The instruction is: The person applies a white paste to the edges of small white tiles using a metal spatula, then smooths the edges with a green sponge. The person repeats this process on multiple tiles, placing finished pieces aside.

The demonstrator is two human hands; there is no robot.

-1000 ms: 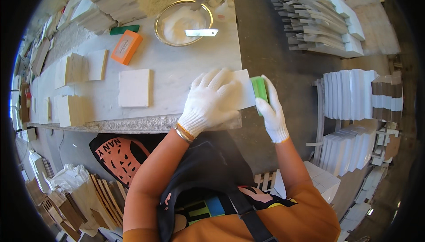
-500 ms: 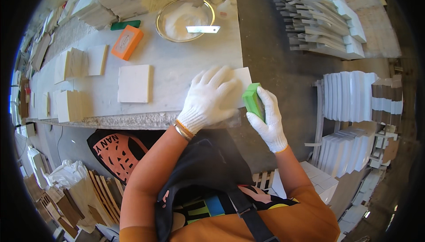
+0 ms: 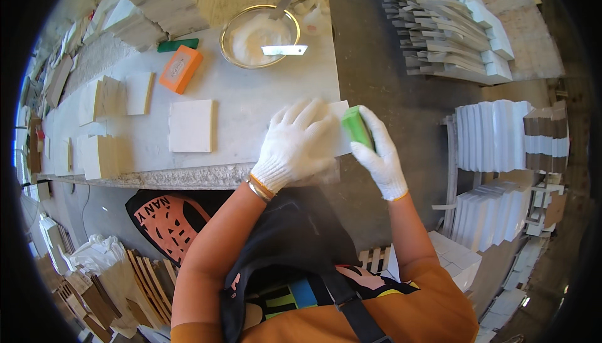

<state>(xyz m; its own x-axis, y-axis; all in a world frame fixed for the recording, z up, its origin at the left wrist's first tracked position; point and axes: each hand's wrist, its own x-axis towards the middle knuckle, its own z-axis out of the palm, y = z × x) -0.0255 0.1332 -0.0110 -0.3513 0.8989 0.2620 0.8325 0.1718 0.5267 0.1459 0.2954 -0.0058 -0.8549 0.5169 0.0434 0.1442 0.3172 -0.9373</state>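
Note:
My left hand [image 3: 293, 145], in a white knit glove, lies spread and flat on a thin white tile [image 3: 339, 112]. The hand covers most of the tile; its right end shows at the table's right edge. In my gloved right hand [image 3: 384, 162] is a bright green block [image 3: 358, 126], pinched between thumb and fingers. It sits against or right beside the tile's outer edge; whether they touch I cannot tell. Another white tile [image 3: 190, 126] rests farther left on the pale stone tabletop [image 3: 235, 130].
Behind my hands stands a gold-rimmed bowl [image 3: 241, 62] of white paste, with a white scraper [image 3: 284, 50] and a putty knife [image 3: 284, 4]. An orange block [image 3: 181, 69] and a green piece [image 3: 178, 45] lie left of it. Stacked white slabs [image 3: 489, 135] stand to the right.
My right hand has slid the green block away from me along the tile's edge, and the block is tilted differently. My left hand stays on the tile. The whole view has shifted slightly.

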